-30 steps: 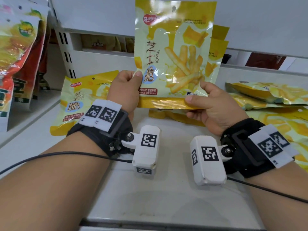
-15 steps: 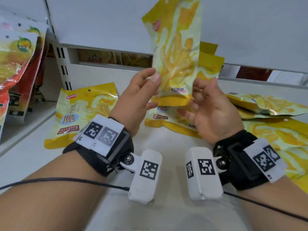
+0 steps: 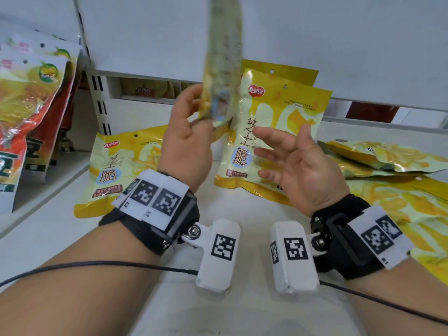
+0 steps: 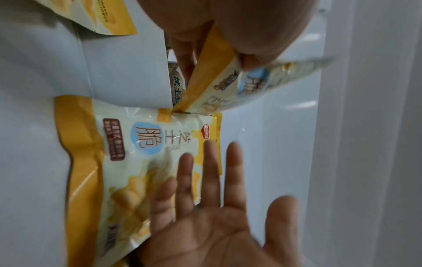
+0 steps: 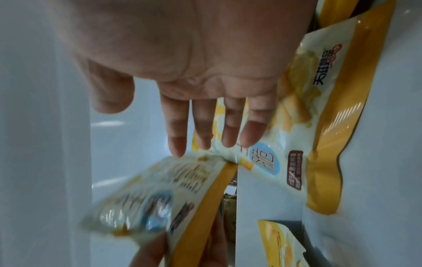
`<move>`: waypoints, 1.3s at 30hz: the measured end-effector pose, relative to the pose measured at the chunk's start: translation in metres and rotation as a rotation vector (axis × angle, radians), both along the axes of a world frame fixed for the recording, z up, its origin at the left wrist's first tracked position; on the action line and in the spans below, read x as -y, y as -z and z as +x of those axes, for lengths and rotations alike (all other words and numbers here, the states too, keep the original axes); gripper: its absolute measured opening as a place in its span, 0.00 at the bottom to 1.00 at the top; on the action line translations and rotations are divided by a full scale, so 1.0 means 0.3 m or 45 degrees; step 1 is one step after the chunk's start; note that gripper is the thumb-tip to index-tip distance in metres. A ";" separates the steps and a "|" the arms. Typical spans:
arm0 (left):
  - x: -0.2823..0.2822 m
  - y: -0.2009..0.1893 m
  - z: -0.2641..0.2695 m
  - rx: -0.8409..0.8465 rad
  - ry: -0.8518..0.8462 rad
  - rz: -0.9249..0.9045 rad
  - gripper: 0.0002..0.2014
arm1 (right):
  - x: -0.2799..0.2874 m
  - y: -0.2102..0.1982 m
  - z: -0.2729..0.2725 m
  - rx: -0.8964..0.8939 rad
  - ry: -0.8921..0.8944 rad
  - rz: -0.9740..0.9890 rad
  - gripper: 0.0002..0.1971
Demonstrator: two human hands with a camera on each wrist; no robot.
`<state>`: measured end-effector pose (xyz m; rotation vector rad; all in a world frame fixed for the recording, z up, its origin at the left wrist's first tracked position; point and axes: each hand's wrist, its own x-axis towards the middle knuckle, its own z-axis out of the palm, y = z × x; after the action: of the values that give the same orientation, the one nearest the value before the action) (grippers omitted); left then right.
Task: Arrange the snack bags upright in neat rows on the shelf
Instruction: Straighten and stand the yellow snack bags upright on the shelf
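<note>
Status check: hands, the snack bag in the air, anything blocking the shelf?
Left hand pinches raised snack bag at its bottom edge, bag edge-on. Right hand open, off it. Two bags upright at back; others flat on shelf.

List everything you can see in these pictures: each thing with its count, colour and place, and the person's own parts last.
Held snack bag: one, yellow and pale green, raised edge-on, blurred.
Upright bags: two, yellow, leaning at the shelf back, centre.
Flat bag: one, yellow, on the shelf, left.
Flat bags: several, yellow, heaped right.
Orange-red bags: several, neighbouring bay, far left.
Shelf: white.
Wrist cameras: two, white, on black straps.
Left hand: pinches the held bag's bottom.
Right hand: open, holding nothing.
</note>
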<state>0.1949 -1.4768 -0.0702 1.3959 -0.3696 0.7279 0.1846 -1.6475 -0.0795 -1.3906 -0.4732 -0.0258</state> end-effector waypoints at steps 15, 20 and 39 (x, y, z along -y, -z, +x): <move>-0.035 0.006 0.019 -0.274 0.130 -0.373 0.19 | 0.016 0.000 0.030 -0.211 0.275 0.276 0.34; -0.016 0.043 0.031 -0.408 0.296 -0.195 0.20 | 0.032 0.005 0.035 -0.129 0.271 0.263 0.12; -0.033 0.069 0.068 -0.450 0.484 -0.230 0.09 | 0.036 0.022 0.051 -0.058 0.472 0.018 0.08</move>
<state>0.2154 -1.4669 -0.0909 1.2072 -0.2708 0.1916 0.2000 -1.6584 -0.0861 -1.4460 -0.1723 -0.2978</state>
